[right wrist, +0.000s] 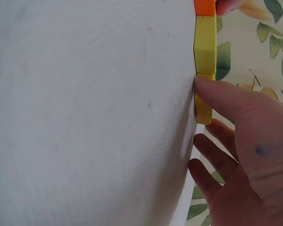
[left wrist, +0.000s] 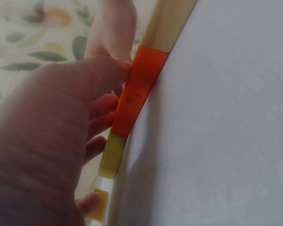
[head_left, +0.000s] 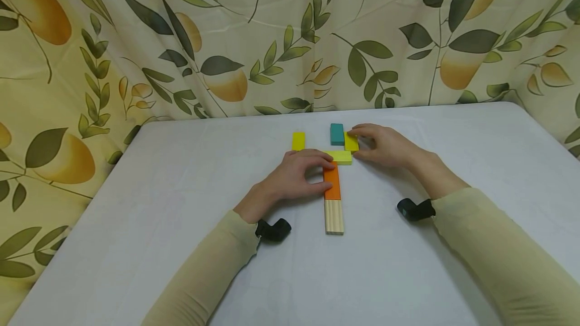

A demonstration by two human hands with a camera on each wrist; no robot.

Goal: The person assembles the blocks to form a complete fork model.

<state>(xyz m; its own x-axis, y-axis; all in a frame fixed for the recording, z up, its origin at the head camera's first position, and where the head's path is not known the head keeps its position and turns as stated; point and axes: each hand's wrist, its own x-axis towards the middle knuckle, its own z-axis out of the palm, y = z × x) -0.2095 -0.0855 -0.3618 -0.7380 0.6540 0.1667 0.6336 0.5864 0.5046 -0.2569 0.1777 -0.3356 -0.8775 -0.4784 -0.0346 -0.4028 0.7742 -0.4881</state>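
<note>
In the head view my left hand [head_left: 301,175] rests its thumb and fingertips on an orange block [head_left: 332,187]. The left wrist view shows the thumb tip against the side of that orange block [left wrist: 139,94]. A plain wooden block [head_left: 334,217] touches its near end. Across its far end lies a yellow-green block [head_left: 341,157], partly behind the left fingers. My right hand [head_left: 385,147] pinches a yellow block [head_left: 351,141] between thumb and index finger, against the yellow-green block's right end. The right wrist view shows the thumb on this yellow block [right wrist: 204,106].
A teal block [head_left: 337,134] lies just left of the pinched yellow block. Another yellow block [head_left: 298,140] sits beyond the left hand. All lie on a white-covered table [head_left: 181,175], with a leaf-and-fruit patterned curtain [head_left: 281,29] behind its far edge.
</note>
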